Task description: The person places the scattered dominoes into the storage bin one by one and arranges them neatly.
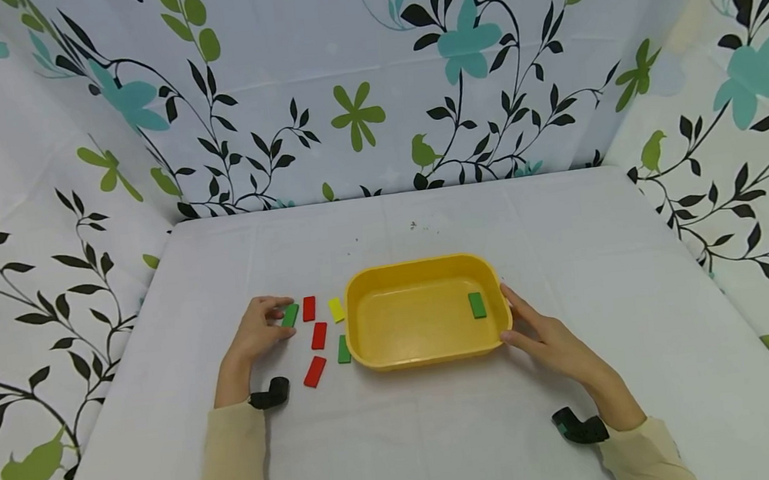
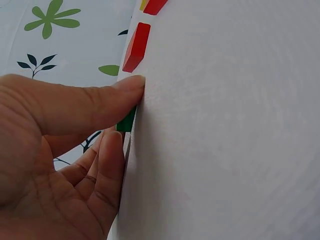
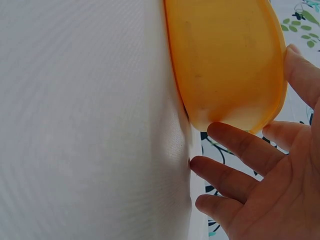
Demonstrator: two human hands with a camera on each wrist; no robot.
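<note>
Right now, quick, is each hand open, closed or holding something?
Left hand: closed, pinching a green block.
Right hand: open, fingers touching the right end of the yellow tray.

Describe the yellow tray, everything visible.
The yellow tray is a shallow rounded rectangle with low walls and a smooth, slightly shiny finish, probably plastic. It sits upright and open-topped on the white-covered table, long sides running roughly left to right. One green block lies inside near the right end. The person's right hand touches that end with thumb and fingertips. Loose blocks lie close to the left end; whether any touches it, I can't tell.
</note>
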